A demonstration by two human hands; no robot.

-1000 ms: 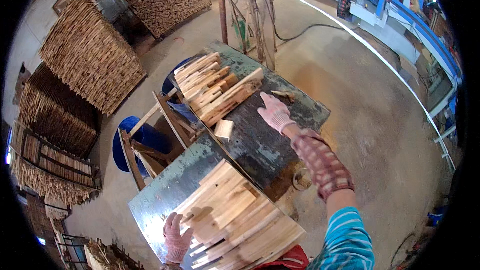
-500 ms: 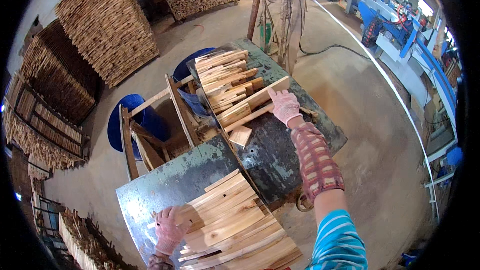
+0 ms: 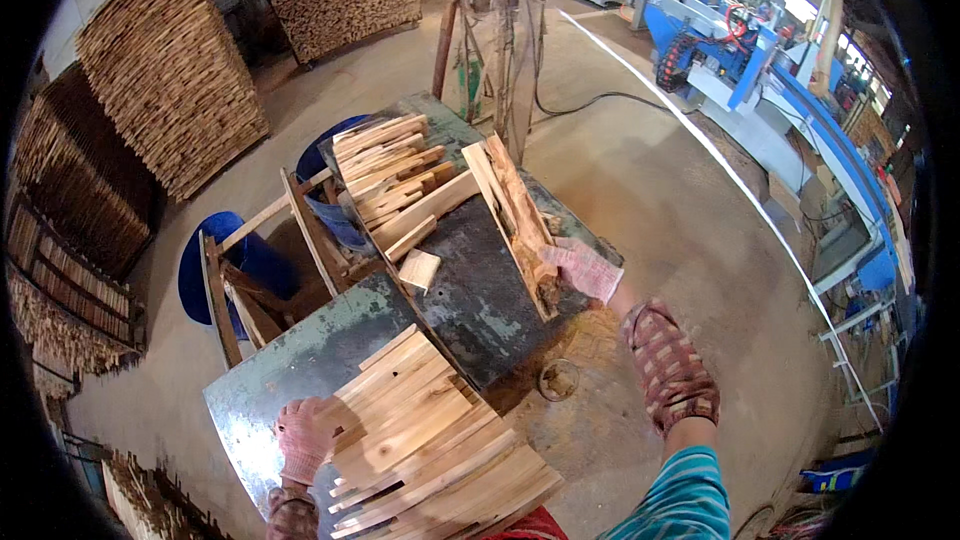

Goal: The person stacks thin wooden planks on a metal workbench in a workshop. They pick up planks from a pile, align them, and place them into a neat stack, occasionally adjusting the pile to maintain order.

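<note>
Scuffed green bench [image 3: 290, 340] in two sections; right hand [image 3: 586, 270], fingers closed on rough-edged strip [image 3: 520, 208], aslant over far section; left hand [image 3: 304, 436] at laid boards [image 3: 425, 425], grip unclear; mid-length hold should steady strip.

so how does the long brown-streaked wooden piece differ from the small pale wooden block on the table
The long brown-streaked wooden piece is narrow and rough-faced; the small pale wooden block is squarish and smoother-looking. The right hand grips the long piece, while the block lies untouched. Both are wood.
</note>
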